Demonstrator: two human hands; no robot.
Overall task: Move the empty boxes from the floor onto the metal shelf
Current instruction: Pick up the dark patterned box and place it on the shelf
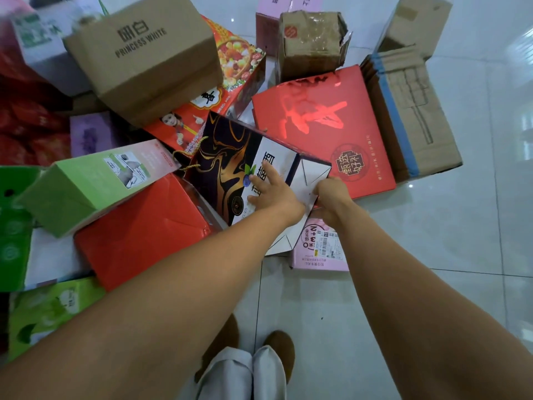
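Observation:
A dark purple and gold gift box [227,157] with a white end panel lies tilted on the pile of boxes on the floor. My left hand [271,192] lies flat on its top face with fingers spread. My right hand [331,197] grips the white end flap at the box's near right corner, fingers curled under the edge. A large flat red box [320,125] lies just behind it. A pink box [320,249] sits on the floor under my right wrist. The metal shelf is out of view.
A brown "Princess White" carton [144,53] tops the pile at the back. Red [141,232] and green [86,186] boxes crowd the left. Taped cartons [412,111] lie at the right. Bare white tiles [461,241] spread to the right; my feet [259,356] stand below.

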